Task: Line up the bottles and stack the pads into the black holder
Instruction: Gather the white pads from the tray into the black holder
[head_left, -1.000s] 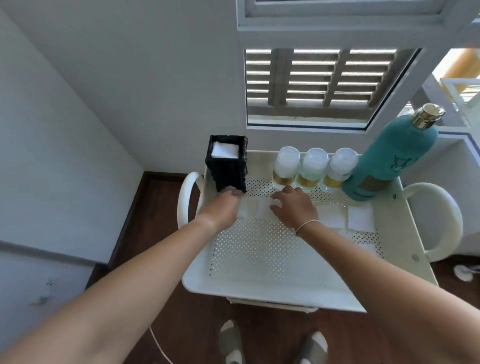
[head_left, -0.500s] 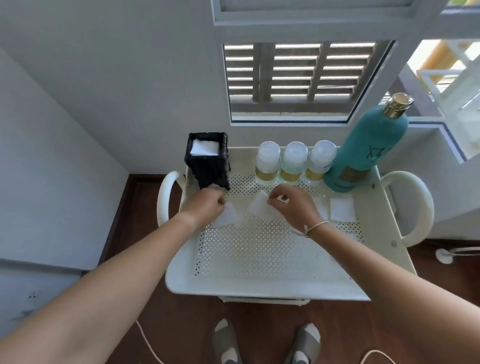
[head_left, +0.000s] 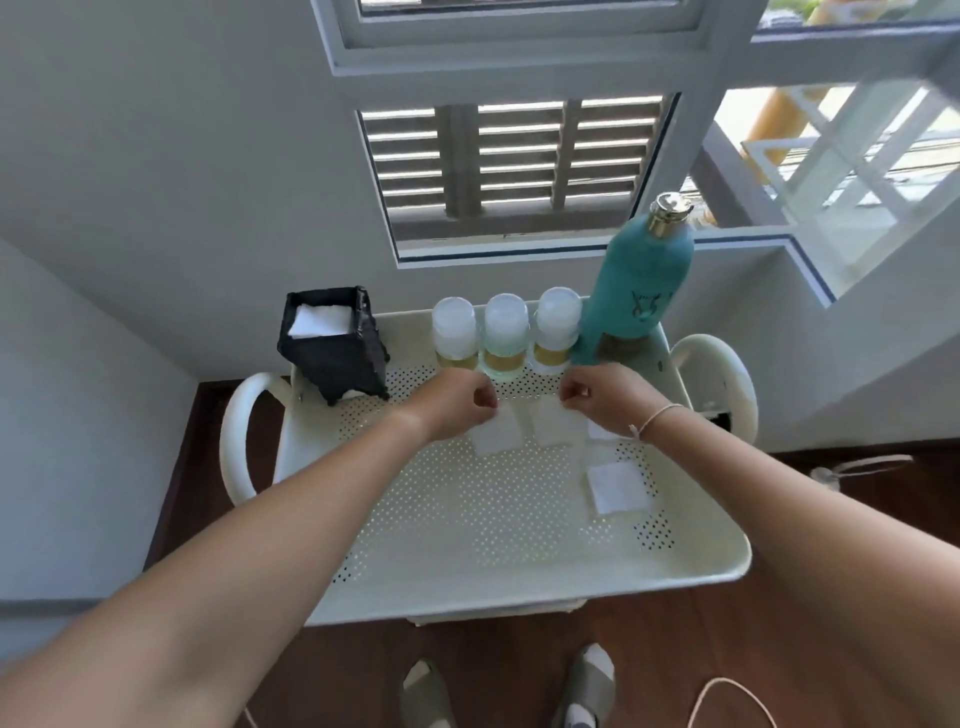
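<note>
Both hands are working over the cream perforated plastic cart tray (head_left: 519, 566). Left hand (head_left: 457, 402) is pinching the top edge of a thin white square cotton pad (head_left: 496, 436), fingertips pressed together on it; the pad is hanging limp from that edge. Right hand (head_left: 605, 397) is pinching a second white pad (head_left: 556, 426) the same way. An edge grip probably makes sense: the pads are flat and soft, hard to scoop off a holed surface.

Another loose white pad (head_left: 618, 487) is lying flat at the tray's right side.

The black square open-top holder (head_left: 332, 345) is sitting at the back-left corner, already holding white pads near its rim.

Three small clear bottles with frosted caps (head_left: 506, 332) are standing in a touching row along the back edge, the tall matte teal bottle with a gold cap (head_left: 641, 291) at their right, so the line-up looks done.
</note>
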